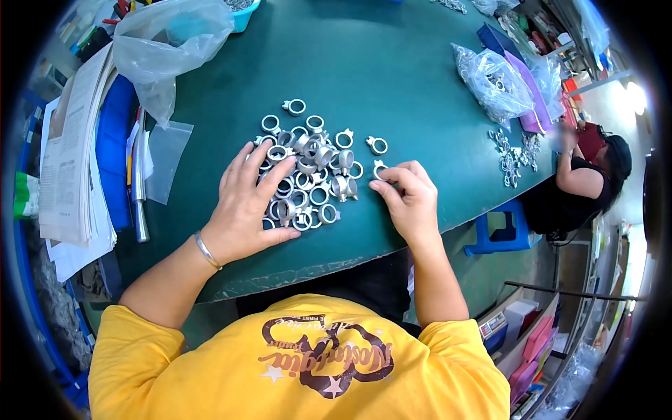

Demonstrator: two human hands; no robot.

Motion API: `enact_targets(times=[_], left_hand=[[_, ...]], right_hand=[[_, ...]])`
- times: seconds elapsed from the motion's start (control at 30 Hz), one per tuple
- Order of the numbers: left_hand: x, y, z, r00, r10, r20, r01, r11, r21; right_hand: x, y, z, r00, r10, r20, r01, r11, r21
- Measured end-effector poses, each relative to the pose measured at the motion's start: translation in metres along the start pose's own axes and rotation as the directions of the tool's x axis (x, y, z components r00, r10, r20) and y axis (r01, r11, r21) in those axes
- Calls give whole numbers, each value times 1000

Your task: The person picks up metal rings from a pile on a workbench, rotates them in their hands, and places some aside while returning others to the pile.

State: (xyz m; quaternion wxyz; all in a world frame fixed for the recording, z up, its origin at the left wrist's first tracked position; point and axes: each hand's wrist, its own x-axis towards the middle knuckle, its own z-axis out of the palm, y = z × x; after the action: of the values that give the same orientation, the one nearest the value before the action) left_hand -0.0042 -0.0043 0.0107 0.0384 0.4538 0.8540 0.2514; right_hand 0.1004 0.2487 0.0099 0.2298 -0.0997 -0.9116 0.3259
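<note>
A pile of silver metal rings [304, 183], each with a small lug on its rim, lies on the green tabletop in front of me. My left hand [245, 192] rests against the pile's left side, fingers spread over its edge. To the right of the pile, my right hand [409, 196] pinches a single metal ring [379, 170] between thumb and forefinger, close to the table. Just beyond it lies another loose ring [377, 145], apart from the pile. One more stray ring [294, 107] sits at the pile's far edge.
Papers [73, 154] and a blue tray [115, 154] line the left side, with a clear plastic bag [171, 49] beyond. At the right are a bag of metal parts [493, 84], a purple bin [528, 91], small loose parts [511, 157] and a seated person [584, 178].
</note>
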Motion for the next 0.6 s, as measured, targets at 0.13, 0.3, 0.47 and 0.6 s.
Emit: enact_targets(times=[0.13,0.3,0.47,0.6], left_hand=[[-1,-1,1,1000,-1,-2,1,1000,-5],[-1,-2,2,1000,-10,-3,10,1000,5],[-1,-1,1,1000,-9,-7,9,1000,10],[1,0,2,1000,-10,1,10,1000,8]], right_hand=[[-16,0,-4,997,75,-11,-65,928,368],[-37,-3,-6,989,137,49,-137,761,634],[-45,-5,-6,998,47,47,-67,746,663],[-42,-21,-6,910,370,186,-357,478,802]])
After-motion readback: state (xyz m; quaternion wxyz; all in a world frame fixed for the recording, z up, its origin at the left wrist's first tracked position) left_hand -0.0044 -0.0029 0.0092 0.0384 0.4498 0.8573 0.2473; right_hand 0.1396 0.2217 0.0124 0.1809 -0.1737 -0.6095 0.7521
